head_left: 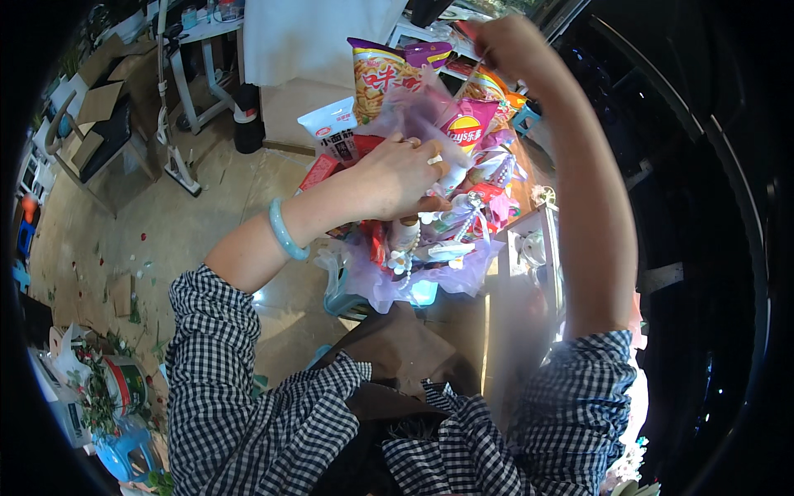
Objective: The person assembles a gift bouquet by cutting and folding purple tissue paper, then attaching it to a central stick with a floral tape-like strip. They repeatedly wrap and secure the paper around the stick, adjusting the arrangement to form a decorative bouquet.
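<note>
A snack bouquet stands in front of me, with a noodle-snack bag (382,81), a white-and-blue snack packet (331,124) and a magenta chip bag (471,124) upright in its upper part. Sheer lilac gauze (418,112) bunches between the bags. My left hand (401,175) lies across the bouquet's middle, its fingers curled and closed on the gauze. Below it hang strings of white beads (416,248) with small white flowers and a ruffled lilac wrap (380,277). Raised beyond the bouquet's far right side, my right hand (509,45) is closed; what its fingers pinch is unclear.
A light blue stool (343,302) shows under the bouquet. At the right stands a white-framed stand (546,248). On the left are a chair with cardboard (107,124), a white table (207,31) and a black bin (247,120). Scraps lie on the tiled floor (198,223).
</note>
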